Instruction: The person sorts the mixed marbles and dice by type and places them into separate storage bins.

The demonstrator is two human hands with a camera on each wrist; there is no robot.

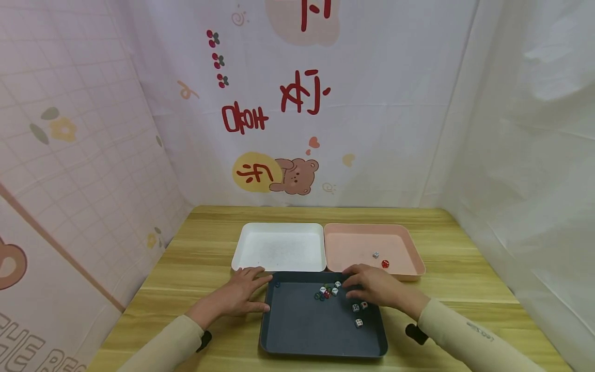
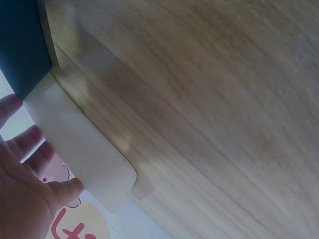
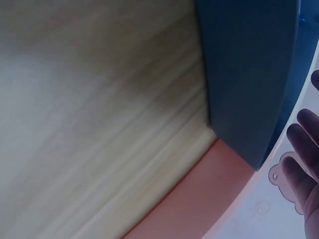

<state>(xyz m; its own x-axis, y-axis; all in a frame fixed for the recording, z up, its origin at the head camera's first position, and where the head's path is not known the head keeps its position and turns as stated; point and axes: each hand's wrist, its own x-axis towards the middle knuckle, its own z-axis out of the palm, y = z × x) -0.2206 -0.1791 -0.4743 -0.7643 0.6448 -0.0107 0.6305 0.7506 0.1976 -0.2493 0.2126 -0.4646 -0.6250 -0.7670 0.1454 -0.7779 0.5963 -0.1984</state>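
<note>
In the head view a dark grey tray (image 1: 321,333) lies before me. White dice (image 1: 359,323) are scattered over its right half. Near its far middle a red die (image 1: 327,295) sits among white dice and small dark green pieces (image 1: 318,296). My left hand (image 1: 239,295) is spread at the tray's left edge, fingertips right at the rim; its straight fingers (image 2: 30,144) also show in the left wrist view. Over the tray's far right corner hovers my right hand (image 1: 374,285), fingers loosely bent beside the dice. The right wrist view shows those fingers (image 3: 301,142) with nothing between them.
Behind the dark tray stand a white tray (image 1: 283,248) and, to its right, a pink tray (image 1: 346,250). In the pink one lie a small white die (image 1: 375,254) and a red die (image 1: 385,264). A wooden table (image 1: 446,258) carries everything, with printed cloth (image 1: 381,129) behind.
</note>
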